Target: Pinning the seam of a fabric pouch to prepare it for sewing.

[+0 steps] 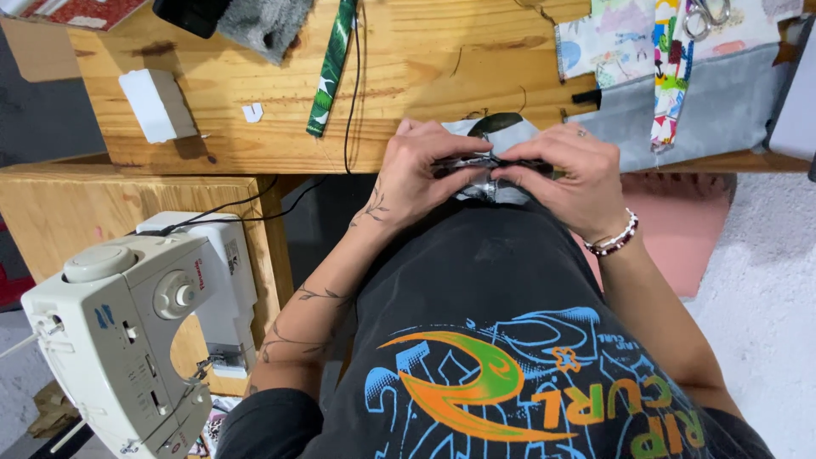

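both hands pinching a small grey fabric piece (501, 136) right at the table edge (255, 166)

left hand (421, 170) and right hand (569, 174) both clamp it, fingertips nearly meeting. beyond the grip: green strap (331, 68), black cable (353, 85), white block (157, 104). patterned cloth (629, 38) with scissors (705, 17) up right. sewing machine (136, 331) well off to the left, open wood between.

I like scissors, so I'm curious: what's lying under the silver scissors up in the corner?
The silver metal scissors lie on a colourful patterned cloth, beside a bright printed strip. Grey fabric spreads below them. The wooden table under that pile is covered there.
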